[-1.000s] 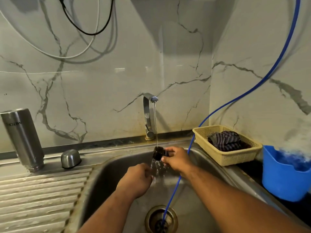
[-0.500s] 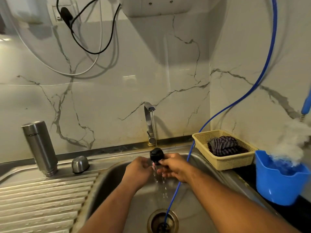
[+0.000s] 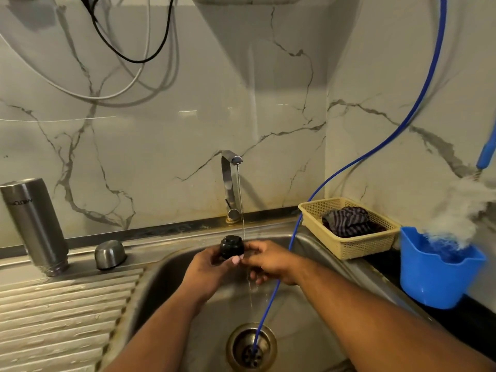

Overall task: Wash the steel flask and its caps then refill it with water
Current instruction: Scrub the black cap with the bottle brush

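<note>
A small black inner cap (image 3: 231, 246) is held over the steel sink (image 3: 166, 275), right beside the thin stream from the tap (image 3: 230, 181). My left hand (image 3: 208, 272) grips the cap from below and the left, thumb on its front. My right hand (image 3: 268, 260) pinches it from the right, fingers curled. The steel flask (image 3: 35, 224) stands upside down on the drainboard at the far left. A domed steel outer cap (image 3: 110, 254) lies next to it.
A blue hose (image 3: 271, 296) runs from the right wall down into the drain (image 3: 251, 347). A beige basket (image 3: 349, 245) with a striped cloth sits right of the sink. A blue tub (image 3: 434, 277) holding a bottle brush stands at the far right. Cables hang on the marble wall.
The cap was lifted from under the stream to the stream's left side. My left hand rose from below the water and took hold of the cap together with the right.
</note>
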